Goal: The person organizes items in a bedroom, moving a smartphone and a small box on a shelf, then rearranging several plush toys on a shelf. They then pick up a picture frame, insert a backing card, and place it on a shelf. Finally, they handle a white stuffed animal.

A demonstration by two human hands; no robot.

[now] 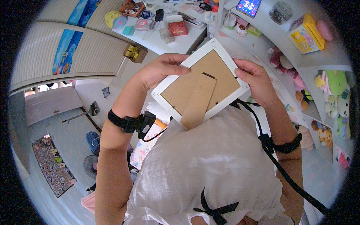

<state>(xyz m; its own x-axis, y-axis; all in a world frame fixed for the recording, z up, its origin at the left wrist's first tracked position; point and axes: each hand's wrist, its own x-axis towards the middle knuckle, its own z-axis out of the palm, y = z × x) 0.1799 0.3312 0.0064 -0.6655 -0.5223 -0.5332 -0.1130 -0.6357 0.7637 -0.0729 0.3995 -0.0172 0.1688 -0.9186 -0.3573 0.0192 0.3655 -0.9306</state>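
Between my two hands is a white picture frame (165, 87), tilted, with its brown backboard (180, 90) facing me. A cardboard easel stand (198, 101) runs down the middle of the back, its lower end reaching past the frame's edge by my white top. My left hand (165, 69) grips the upper left edge, thumb lying on the back and the other fingers hidden behind. At the right edge, my right hand (257, 77) holds on in the same way, thumb near the corner. What the front of the frame shows is hidden from me.
Ahead stands a white desk (150, 39) with a red box (177, 28) and other clutter. Shelves on the right carry a yellow toy box (306, 33), a glass jar (280, 13), a lit tablet (248, 6) and several plush toys (333, 82). A fan (90, 166) stands at left.
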